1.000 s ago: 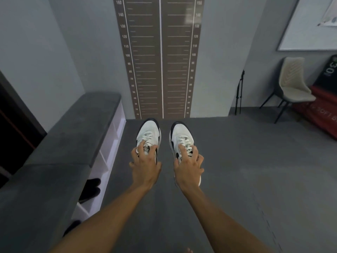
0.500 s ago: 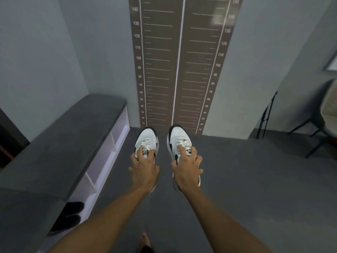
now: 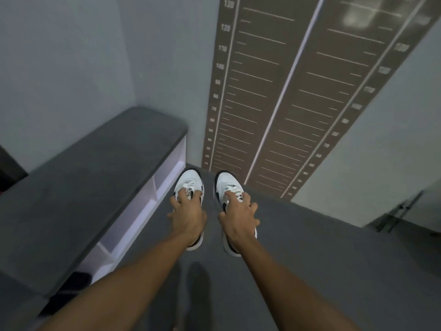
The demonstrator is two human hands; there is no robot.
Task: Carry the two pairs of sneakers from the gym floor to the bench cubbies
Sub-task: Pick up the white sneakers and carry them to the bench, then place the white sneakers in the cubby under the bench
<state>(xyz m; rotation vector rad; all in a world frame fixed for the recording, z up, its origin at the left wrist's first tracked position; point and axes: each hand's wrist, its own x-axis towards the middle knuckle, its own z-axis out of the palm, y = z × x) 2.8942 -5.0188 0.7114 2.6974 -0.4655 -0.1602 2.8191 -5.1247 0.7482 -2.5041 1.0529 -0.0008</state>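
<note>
Though beside the bench, white sneakers above open floor

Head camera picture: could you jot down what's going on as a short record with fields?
left hand: grips the left white sneaker from above
right hand: grips the right white sneaker from above
bench: grey top, to the person's left
cubbies: white, open at the front; the far ones look empty
dark shoes: in a near cubby
wall ahead: height chart
</note>
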